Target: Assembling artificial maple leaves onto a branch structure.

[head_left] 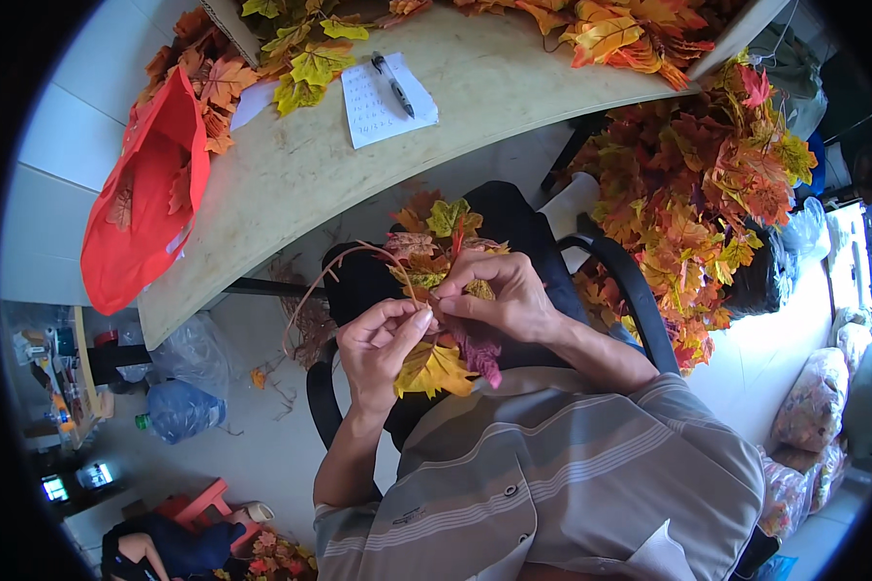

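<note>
Over my lap, my left hand (383, 344) pinches a thin brown stem (344, 250) that arches up and out to the left. Close beside it, my right hand (499, 295) has thumb and index finger pressed together near the same stem; what lies between those fingertips is too small to make out. Artificial maple leaves surround both hands: a yellow leaf (436, 371) hangs just below them, next to a purplish-pink leaf (482, 356). A green-yellow leaf (449, 219) and several orange ones stick out beyond my fingers. My palms partly hide where stem and leaves meet.
Ahead curves a table (513, 92) bearing a paper (378, 111), a pen (392, 85) and piled leaves. A red bag (145, 194) hangs at its left edge. A big leaf heap (688, 194) stands right of the chair armrest (630, 286). A plastic jug (184, 410) sits on the floor.
</note>
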A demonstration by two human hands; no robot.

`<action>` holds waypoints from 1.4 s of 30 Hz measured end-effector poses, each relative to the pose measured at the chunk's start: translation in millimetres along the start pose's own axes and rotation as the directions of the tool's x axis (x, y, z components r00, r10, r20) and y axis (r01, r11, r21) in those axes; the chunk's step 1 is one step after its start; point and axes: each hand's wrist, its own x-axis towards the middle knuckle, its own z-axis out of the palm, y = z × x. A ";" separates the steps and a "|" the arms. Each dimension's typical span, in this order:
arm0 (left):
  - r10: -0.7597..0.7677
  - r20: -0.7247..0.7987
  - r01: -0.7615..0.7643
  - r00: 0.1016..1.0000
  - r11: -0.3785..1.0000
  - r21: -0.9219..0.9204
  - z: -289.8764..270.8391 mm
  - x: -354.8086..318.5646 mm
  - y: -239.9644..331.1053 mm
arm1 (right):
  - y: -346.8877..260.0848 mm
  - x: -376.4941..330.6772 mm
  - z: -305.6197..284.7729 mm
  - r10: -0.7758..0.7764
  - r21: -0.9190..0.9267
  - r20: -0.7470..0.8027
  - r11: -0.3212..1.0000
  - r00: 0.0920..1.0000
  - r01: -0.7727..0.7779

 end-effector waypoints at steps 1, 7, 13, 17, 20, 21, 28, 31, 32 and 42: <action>-0.018 -0.001 0.018 1.000 1.000 -0.004 -0.5 -1.1 3.2 | -1.7 -0.8 0.7 -0.158 -0.157 0.000 0.975 0.987 0.156; -0.042 0.004 0.042 0.999 0.999 -0.027 -1.0 -2.6 6.1 | -2.5 3.2 -7.5 -0.396 -0.350 0.139 0.838 0.908 0.419; -0.103 0.021 0.103 0.994 0.994 -0.025 -1.7 -3.0 9.8 | -2.9 4.5 -7.6 -0.341 -0.233 0.172 0.897 0.924 0.375; -0.143 0.019 0.143 0.990 0.990 0.019 -2.0 -3.6 11.2 | -0.4 8.6 -11.7 -0.383 -0.231 0.215 0.874 0.898 0.428; -0.157 0.019 0.156 0.987 0.987 0.043 -3.1 -3.0 10.6 | 0.9 11.7 -15.7 -0.425 -0.269 0.257 0.831 0.868 0.487; -0.165 0.025 0.163 0.986 0.985 0.049 -3.3 -2.9 10.8 | 0.9 11.9 -16.2 -0.431 -0.282 0.274 0.819 0.860 0.500; -0.202 0.041 0.200 0.979 0.979 0.047 -3.3 -2.3 11.4 | -2.6 11.9 -14.7 -0.437 -0.369 0.312 0.762 0.844 0.531; -0.214 0.043 0.211 0.976 0.975 0.070 -2.4 -2.5 13.1 | -7.0 11.9 -14.4 -0.477 -0.403 0.348 0.701 0.807 0.589; -0.209 0.042 0.205 0.977 0.976 0.072 -2.2 -2.2 12.7 | -8.1 11.8 -14.6 -0.472 -0.414 0.340 0.701 0.813 0.580; -0.208 0.054 0.205 0.977 0.977 0.061 -4.5 -2.6 10.6 | -7.2 8.9 -17.6 -0.435 -0.422 0.326 0.728 0.840 0.540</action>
